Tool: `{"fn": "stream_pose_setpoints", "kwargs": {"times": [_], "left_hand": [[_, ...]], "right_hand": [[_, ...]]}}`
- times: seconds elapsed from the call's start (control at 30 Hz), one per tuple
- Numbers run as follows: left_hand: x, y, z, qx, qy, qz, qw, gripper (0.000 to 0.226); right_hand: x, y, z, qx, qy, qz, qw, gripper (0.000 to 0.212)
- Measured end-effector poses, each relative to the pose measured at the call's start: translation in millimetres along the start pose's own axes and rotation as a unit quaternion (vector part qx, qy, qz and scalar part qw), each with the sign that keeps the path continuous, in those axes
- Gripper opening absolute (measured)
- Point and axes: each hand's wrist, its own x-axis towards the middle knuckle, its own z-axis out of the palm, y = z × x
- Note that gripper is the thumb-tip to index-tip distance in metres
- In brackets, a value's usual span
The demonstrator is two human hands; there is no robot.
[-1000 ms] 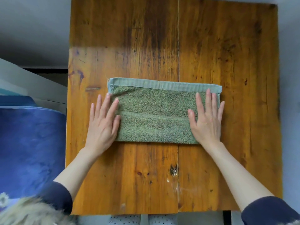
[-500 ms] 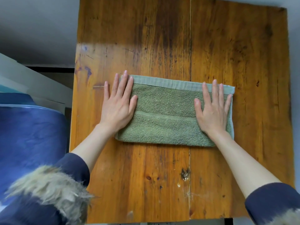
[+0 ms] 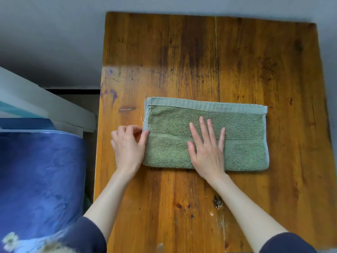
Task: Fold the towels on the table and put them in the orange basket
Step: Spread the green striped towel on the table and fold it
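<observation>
A green towel, folded into a long rectangle, lies flat across the middle of the wooden table. My left hand is at the towel's left short edge, thumb on top and fingers curled at the edge, pinching it. My right hand lies flat with fingers spread on the towel's middle, pressing it down. No orange basket is in view.
A blue patterned cloth covers something to the left of the table, with pale boards behind it. The table's left edge runs close to my left hand. Grey floor surrounds the table at the back and right.
My left hand slid off the towel's top to its left edge and curled onto it. My right hand moved from the towel's right end to its middle.
</observation>
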Motion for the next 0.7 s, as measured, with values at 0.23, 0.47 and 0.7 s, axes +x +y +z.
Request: {"fn": "stream_pose_setpoints", "kwargs": {"times": [0.23, 0.47, 0.7], "left_hand": [[10.5, 18.2, 0.7, 0.020, -0.059, -0.080, 0.995, 0.026], [17.7, 30.1, -11.7, 0.012, -0.067, -0.057, 0.996, 0.012], [55.5, 42.4, -42.2, -0.154, -0.110, -0.125, 0.974, 0.011]], "right_hand": [[0.2, -1.0, 1.4, -0.013, -0.002, 0.005, 1.000, 0.055], [4.4, -6.4, 1.1, -0.029, -0.008, 0.016, 0.999, 0.056], [36.2, -11.2, -11.9, -0.025, -0.014, 0.010, 1.000, 0.067]]}}
